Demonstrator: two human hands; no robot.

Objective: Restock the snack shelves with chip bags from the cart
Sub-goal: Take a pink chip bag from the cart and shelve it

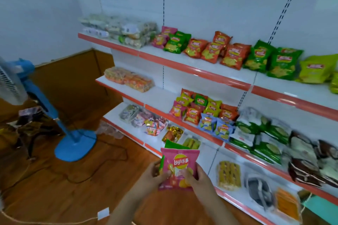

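I hold a pink Lay's chip bag (178, 167) in front of the lower snack shelves (237, 149), my left hand (155, 173) and right hand (198, 174) each pinching its lower sides, a green bag (171, 144) tucked behind it. Light, air-puffed and crinkly, it likely crushes easily. It is best taken by the side seams.

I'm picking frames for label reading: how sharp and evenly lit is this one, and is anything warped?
Head view: the pink chip bag held by the left hand and right hand is sharp enough to read its logo; the packs at far right smear with blur; a bluish cast, soft light; the shelf edges bow from the wide lens.
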